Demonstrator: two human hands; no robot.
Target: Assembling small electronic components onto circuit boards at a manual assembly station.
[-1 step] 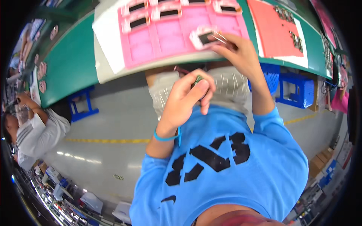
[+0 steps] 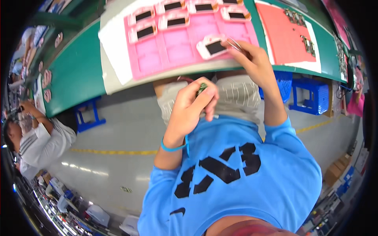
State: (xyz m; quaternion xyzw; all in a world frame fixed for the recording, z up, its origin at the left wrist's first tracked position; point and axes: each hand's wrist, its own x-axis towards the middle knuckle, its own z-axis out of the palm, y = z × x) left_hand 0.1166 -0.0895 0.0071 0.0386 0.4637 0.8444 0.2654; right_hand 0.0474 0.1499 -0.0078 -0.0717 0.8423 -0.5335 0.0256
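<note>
My left hand [image 2: 191,108] is closed in front of my lap, with a small green circuit board [image 2: 202,87] between thumb and fingers. Most of that board is hidden by the fingers. In my right hand [image 2: 255,61] I grip thin metal tweezers [image 2: 235,43] at the near right part of a pink tray [image 2: 146,72]. Their tips are beside a white and pink device casing [image 2: 204,50] with a dark screen [image 2: 216,47]; whether they touch it I cannot tell. The casing lies tilted on the tray, and my right fingers are close to its right end.
Several similar casings [image 2: 176,21] fill the tray's far rows. To the right, an orange-pink mat [image 2: 281,37] bears circuit boards [image 2: 308,45]. The green bench [image 2: 75,67] extends left, where another person [image 2: 43,145] works. Blue stools [image 2: 311,94] stand under the bench.
The view has shifted slightly, so the tray appears a little lower. Both hands keep their holds on the circuit board and the tweezers.
</note>
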